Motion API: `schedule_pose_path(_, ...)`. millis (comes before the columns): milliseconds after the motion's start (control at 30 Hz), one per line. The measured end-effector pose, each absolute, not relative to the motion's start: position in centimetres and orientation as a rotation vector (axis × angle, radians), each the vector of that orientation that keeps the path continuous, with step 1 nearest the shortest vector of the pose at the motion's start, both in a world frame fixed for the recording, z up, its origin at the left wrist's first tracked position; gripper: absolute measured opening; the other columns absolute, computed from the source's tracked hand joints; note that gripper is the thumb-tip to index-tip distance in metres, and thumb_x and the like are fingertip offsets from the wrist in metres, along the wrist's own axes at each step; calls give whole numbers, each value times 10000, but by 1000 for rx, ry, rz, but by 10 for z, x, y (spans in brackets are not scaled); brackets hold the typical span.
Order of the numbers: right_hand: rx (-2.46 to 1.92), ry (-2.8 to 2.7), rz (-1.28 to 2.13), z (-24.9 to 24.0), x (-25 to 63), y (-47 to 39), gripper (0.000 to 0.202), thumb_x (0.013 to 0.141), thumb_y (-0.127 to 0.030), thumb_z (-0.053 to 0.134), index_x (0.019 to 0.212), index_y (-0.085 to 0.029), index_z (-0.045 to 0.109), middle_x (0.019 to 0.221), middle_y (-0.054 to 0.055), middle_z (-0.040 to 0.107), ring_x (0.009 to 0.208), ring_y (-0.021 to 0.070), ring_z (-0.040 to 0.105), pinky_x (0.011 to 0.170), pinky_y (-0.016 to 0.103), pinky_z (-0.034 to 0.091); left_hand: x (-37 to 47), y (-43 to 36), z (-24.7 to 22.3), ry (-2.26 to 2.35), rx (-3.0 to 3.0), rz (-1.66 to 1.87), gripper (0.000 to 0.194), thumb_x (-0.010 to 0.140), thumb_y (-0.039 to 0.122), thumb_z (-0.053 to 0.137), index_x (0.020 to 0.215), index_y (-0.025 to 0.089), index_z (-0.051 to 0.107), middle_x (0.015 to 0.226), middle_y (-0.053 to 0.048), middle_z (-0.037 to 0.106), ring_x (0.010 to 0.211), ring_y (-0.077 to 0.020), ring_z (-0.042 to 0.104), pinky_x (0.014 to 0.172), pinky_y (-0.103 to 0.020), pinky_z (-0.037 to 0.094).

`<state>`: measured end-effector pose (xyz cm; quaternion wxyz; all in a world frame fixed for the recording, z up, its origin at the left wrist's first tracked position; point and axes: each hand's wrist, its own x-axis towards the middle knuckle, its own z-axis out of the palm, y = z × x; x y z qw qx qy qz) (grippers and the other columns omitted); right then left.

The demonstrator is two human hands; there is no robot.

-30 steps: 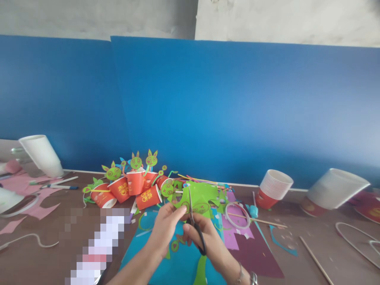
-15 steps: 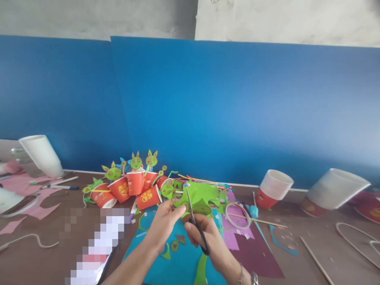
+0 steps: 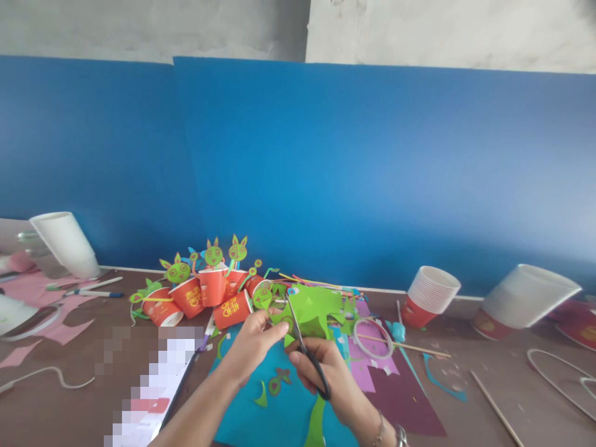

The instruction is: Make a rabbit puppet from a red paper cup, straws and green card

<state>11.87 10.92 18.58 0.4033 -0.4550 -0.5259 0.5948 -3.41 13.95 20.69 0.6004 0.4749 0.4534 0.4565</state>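
Observation:
My left hand [image 3: 255, 343] pinches a piece of green paper [image 3: 282, 320] between thumb and fingers. Part of a brown drawn outline shows on it near the thumb. In my right hand [image 3: 333, 372] are scissors [image 3: 315, 367] with black handles, their blades pointing up and away beside the green piece. Whether the blades are fully closed is hard to make out. Below the hands, small green cut-outs with brown outlines [image 3: 275, 385] lie on a blue sheet [image 3: 261, 422]. Just beyond the scissors is a larger green sheet [image 3: 321, 301].
Red paper cups [image 3: 213, 287] with green animal faces crowd the back left. Right of the hands lie a tape roll [image 3: 356, 338], purple paper [image 3: 362, 380] and a wooden stick [image 3: 496, 406]. Stacked cups [image 3: 431, 292] stand farther right. A blue panel [image 3: 326, 174] rises behind the table.
My left hand has shifted slightly left with the green piece. The scissor blades have swung a little left, while my right hand stays nearly in place.

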Motion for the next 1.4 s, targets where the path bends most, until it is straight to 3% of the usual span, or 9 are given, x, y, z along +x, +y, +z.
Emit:
schedule_pose_path(200, -1150, -1303, 1460, 182, 118, 110, 546, 649, -664, 700, 752, -134, 619, 437, -79, 423, 382, 52, 325, 399, 206, 274, -24, 137, 205, 919, 1239, 1056, 309, 799, 401, 617, 1011, 182, 666, 1015, -67, 726, 986, -244, 648, 912, -344, 465)
schedule_pose_path(500, -1088, -1320, 1501, 182, 120, 111, 561, 631, -631, 737, 838, -125, 612, 488, -34, 538, 436, 88, 444, 434, 210, 346, -21, 134, 197, 1057, 1276, 1146, 329, 754, 393, 625, 997, 178, 678, 1072, -89, 706, 1062, -272, 616, 863, -331, 491)
schedule_pose_path(767, -1058, -1301, 1486, 190, 117, 110, 561, 598, -664, 740, 772, -145, 618, 458, -73, 444, 415, 69, 376, 426, 208, 341, -25, 136, 198, 997, 1272, 1122, 290, 778, 338, 629, 1012, 170, 661, 1162, -103, 664, 1167, -277, 561, 953, -352, 446)
schedule_pose_path(1067, -1046, -1325, 1501, 190, 119, 111, 545, 595, -634, 749, 791, -153, 586, 471, -55, 483, 435, 88, 412, 433, 218, 338, -26, 135, 203, 952, 1269, 1090, 288, 798, 322, 618, 1042, 178, 668, 1073, -84, 691, 1088, -261, 593, 955, -358, 440)
schedule_pose_path(1400, -1059, -1350, 1490, 185, 121, 112, 557, 598, -619, 756, 828, -131, 615, 498, -48, 495, 452, 92, 431, 451, 221, 359, -25, 130, 210, 879, 1170, 1055, 325, 791, 318, 631, 1083, 180, 671, 974, -52, 729, 940, -221, 642, 851, -303, 485)
